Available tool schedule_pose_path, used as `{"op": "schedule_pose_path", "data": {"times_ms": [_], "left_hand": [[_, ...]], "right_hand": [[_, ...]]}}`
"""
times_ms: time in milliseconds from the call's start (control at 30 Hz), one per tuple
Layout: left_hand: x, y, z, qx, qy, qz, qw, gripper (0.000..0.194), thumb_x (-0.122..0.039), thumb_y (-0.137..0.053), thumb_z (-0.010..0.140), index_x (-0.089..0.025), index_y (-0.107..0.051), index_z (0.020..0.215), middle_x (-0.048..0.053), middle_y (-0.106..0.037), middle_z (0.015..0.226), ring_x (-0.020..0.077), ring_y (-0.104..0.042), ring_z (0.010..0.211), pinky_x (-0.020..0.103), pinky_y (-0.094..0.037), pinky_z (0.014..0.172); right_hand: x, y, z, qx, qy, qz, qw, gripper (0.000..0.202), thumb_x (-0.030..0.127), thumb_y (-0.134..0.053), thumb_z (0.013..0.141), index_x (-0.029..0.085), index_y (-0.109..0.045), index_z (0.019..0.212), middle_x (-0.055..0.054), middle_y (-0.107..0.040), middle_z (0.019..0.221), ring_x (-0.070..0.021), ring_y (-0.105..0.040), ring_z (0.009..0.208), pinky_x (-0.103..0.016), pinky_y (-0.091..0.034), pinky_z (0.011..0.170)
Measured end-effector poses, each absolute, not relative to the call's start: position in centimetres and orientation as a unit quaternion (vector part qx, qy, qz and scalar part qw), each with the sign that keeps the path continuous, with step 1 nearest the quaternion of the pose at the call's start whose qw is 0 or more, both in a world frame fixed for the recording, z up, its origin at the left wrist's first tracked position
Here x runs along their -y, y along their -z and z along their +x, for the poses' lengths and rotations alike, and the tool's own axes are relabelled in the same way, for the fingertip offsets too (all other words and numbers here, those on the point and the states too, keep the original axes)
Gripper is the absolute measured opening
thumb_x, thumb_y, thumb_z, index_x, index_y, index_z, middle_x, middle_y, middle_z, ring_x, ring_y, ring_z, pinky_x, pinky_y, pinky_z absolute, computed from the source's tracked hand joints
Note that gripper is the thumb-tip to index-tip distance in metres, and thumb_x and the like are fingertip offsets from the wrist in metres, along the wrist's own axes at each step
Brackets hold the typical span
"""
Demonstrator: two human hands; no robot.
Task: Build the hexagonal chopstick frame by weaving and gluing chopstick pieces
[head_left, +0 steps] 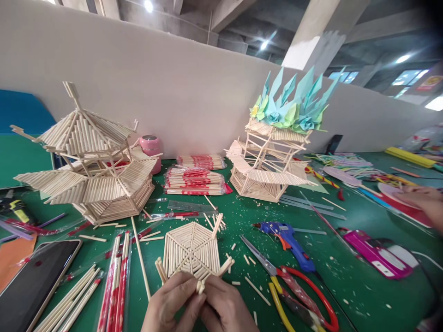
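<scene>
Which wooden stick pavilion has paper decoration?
The right wooden stick pavilion, topped with blue and green folded paper; the left pavilion's stick roof is bare.

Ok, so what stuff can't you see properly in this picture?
In the head view:
Stick hexagon: its near edge is behind the left hand and right hand.
Pinched stick ends: the hands hide whether they join it.
Phone: cut off at bottom left.
Round pink device: partly behind the left pavilion.
Co-worker's hand: blurred, cut off by the right edge.
Distant sign: writing too small, blurred.

Left hand (173, 302) and right hand (224, 302) pinch sticks (200, 287) at a hexagonal panel (191, 249).
</scene>
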State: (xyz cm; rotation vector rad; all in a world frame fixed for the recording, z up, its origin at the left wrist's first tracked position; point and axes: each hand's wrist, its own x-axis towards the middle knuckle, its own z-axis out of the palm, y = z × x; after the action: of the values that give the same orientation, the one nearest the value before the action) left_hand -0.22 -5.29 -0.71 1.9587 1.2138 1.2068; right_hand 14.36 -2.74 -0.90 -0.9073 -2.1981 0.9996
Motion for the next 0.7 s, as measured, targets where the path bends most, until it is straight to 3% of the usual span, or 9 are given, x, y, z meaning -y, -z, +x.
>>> {"op": "schedule_pose_path", "data": {"times_ms": [700], "left_hand": [[5.38, 0.37, -0.18, -0.451, -0.456, 0.722, 0.261, 0.015, -0.005, -0.05, 0.078, -0.017, -0.057, 0.083, 0.003, -0.061, 0.074, 0.0126, -0.061, 0.065, 0.018, -0.052, 0.059]], "right_hand": [[2.6, 0.76, 14.26, 0.82, -0.366, -0.32, 0.301, 0.02, 0.019, -0.04, 0.084, 0.018, -0.06, 0.08, -0.009, -0.063, 0.079, -0.0182, -0.059, 0.071, -0.026, -0.046, 0.062]]}}
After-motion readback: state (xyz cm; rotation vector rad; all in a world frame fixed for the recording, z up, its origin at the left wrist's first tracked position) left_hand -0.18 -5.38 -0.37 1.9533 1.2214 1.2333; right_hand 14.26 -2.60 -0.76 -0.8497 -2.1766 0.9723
